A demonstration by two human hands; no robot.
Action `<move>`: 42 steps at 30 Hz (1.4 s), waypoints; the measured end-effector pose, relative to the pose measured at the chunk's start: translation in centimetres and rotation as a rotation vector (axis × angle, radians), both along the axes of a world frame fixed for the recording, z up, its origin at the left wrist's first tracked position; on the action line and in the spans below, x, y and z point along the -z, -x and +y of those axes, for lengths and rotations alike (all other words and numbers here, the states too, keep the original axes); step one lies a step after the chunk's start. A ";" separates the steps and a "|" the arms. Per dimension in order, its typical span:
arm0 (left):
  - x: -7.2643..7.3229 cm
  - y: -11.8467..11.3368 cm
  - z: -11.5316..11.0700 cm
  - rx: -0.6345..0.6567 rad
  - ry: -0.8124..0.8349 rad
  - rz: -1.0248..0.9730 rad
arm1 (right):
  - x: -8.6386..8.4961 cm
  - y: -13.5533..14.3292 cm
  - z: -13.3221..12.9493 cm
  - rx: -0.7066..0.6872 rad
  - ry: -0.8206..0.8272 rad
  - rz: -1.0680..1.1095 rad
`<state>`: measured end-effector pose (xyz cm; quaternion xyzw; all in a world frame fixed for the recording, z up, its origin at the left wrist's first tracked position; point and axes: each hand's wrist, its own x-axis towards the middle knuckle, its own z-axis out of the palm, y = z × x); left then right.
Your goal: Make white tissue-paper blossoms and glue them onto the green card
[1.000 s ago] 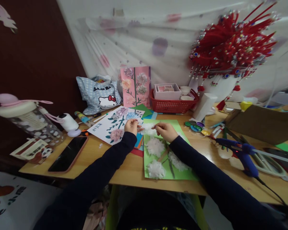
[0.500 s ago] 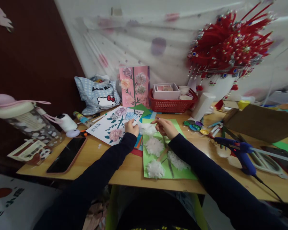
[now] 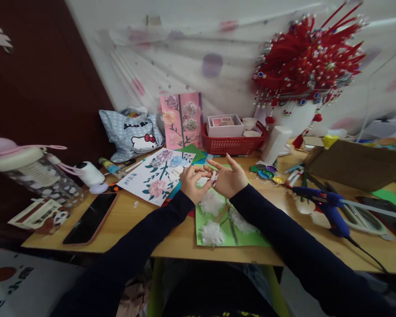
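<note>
Above a light green sheet (image 3: pixel 232 240), my two hands meet at the fingertips. My left hand (image 3: pixel 194 184) is bent, with its thumb and fingers on a small white scrap of paper (image 3: pixel 214 176). Beside the same scrap, my right hand (image 3: pixel 232 179) has its palm turned up and its fingers spread. White tissue-paper flowers (image 3: pixel 212 233) lie on the green sheet around a dark painted stem (image 3: pixel 233 231). Another flower (image 3: pixel 203 182) at the top is mostly hidden behind my left hand. A white sheet with painted flowers (image 3: pixel 158 187) lies left of my hands.
A blue hot glue gun (image 3: pixel 328 207) with a lit red light lies at right, its cord trailing off the edge. A phone (image 3: pixel 91 218) and a bottle (image 3: pixel 44 176) are at left. Behind stand a red basket (image 3: pixel 232 144), a pink flower picture (image 3: pixel 181 119) and a red beaded headdress (image 3: pixel 310 66).
My left hand has moved right to meet my right hand. My right hand has turned palm up with fingers spread. The view has shifted slightly.
</note>
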<state>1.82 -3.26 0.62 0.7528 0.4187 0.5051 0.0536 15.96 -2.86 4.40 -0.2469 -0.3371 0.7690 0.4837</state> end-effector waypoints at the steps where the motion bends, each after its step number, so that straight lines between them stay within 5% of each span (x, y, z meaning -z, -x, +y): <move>1: 0.0 0.0 0.0 -0.006 0.004 0.000 | 0.0 0.1 -0.1 -0.002 0.013 0.014; 13: 0.2 0.7 0.5 -0.078 -0.069 -0.078 | 1.5 1.8 -0.7 0.000 0.062 0.144; 19: 0.3 0.6 0.9 -0.066 0.030 -0.273 | 2.1 1.8 -0.2 -0.056 -0.033 0.090; 23: 0.5 0.8 1.3 -0.076 0.114 -0.419 | 2.8 1.3 0.7 0.034 0.030 0.054; 28: 0.3 0.8 1.8 0.173 0.278 -0.746 | 2.5 0.1 1.1 0.213 0.124 0.026; 35: -0.6 0.9 1.4 0.548 0.781 -0.864 | 0.8 0.6 -0.3 -0.022 -0.009 -0.221; 42: -1.2 1.2 1.1 0.650 0.940 -1.059 | 1.6 0.9 -0.3 0.096 -0.168 -0.322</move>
